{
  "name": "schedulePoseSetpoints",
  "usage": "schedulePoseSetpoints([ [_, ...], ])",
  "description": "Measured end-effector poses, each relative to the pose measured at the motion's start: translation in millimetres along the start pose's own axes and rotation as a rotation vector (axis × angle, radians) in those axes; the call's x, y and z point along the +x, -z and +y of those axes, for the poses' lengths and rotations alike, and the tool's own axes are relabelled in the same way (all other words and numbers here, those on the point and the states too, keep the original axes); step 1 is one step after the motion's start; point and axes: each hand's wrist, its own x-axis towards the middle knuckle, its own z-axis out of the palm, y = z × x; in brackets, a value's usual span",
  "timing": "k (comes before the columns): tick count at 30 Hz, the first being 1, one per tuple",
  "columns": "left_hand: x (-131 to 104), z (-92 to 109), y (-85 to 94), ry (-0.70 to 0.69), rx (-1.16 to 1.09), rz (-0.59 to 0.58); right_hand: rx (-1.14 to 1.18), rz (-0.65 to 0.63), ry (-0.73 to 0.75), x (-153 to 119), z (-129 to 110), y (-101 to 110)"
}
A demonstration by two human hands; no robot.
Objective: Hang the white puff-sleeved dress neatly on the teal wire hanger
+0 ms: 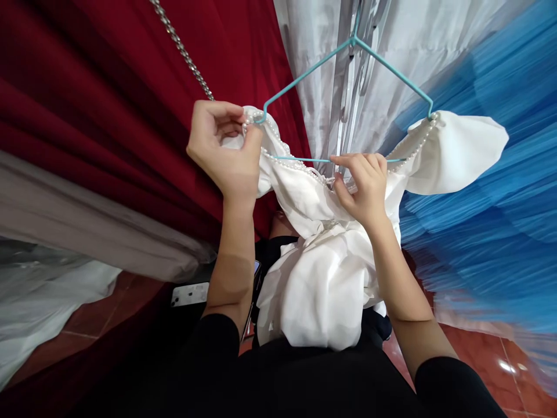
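A white dress (pixel 324 290) with pearl-beaded edges and puffed sleeves hangs on a light blue hanger (pixel 313 68), its skirt bunched over my lap. My left hand (pixel 226 145) pinches the beaded shoulder edge at the hanger's left end. Near the middle of the neckline, my right hand (pixel 363 186) has its thumb and forefinger at the hanger's lower bar and the beaded edge, its fingers bent together. The hanger's right end sits under the beaded strap by the right sleeve (pixel 465 154).
Red fabric (pixel 130 104) hangs at the left, with a beaded chain (pixel 185 52) before it. Blue ruffled tulle (pixel 491 203) fills the right side. White cloth and a metal frame stand behind the hanger. A phone (pixel 190 294) lies by my left forearm, above red floor tiles (pixel 96 307).
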Motion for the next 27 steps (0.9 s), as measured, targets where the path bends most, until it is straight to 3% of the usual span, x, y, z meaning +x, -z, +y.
schedulePoseSetpoints([
  [3, 21, -18, 8.2, -0.147, 0.009, 0.195, 0.039, 0.014, -0.012, 1, -2, 5],
  [5, 31, -38, 19.1, -0.241, 0.015, 0.264, 0.061, 0.031, -0.011, 2, -3, 8],
  [6, 32, -48, 25.2, -0.220, 0.026, 0.274, 0.068, 0.033, -0.012, 2, -3, 10],
  [8, 23, -63, 36.1, -0.049, 0.011, 0.166, 0.078, 0.011, -0.025, 2, -4, 12],
  [11, -11, -68, 42.9, 0.083, -0.023, 0.142, 0.090, -0.031, -0.040, 2, -6, 12],
  [13, -41, -58, 40.8, 0.100, -0.027, 0.145, 0.103, -0.033, -0.039, 3, -8, 10],
  [15, -69, -38, 35.7, 0.159, -0.046, 0.020, 0.125, -0.023, -0.041, 4, -10, 6],
  [18, -91, -2, 26.0, -0.085, -0.105, -0.160, 0.161, -0.008, -0.042, 4, -13, 3],
  [20, -90, 20, 19.6, -0.279, -0.135, -0.221, 0.168, 0.008, -0.022, 4, -14, 4],
  [22, -79, 33, 13.6, -0.353, -0.112, -0.222, 0.160, 0.017, -0.003, 2, -13, 7],
  [24, -67, 38, 8.1, -0.318, -0.047, -0.235, 0.136, 0.000, 0.005, 0, -12, 12],
  [27, -59, 35, 1.7, -0.231, 0.012, -0.362, 0.112, -0.024, 0.029, -2, -8, 19],
])
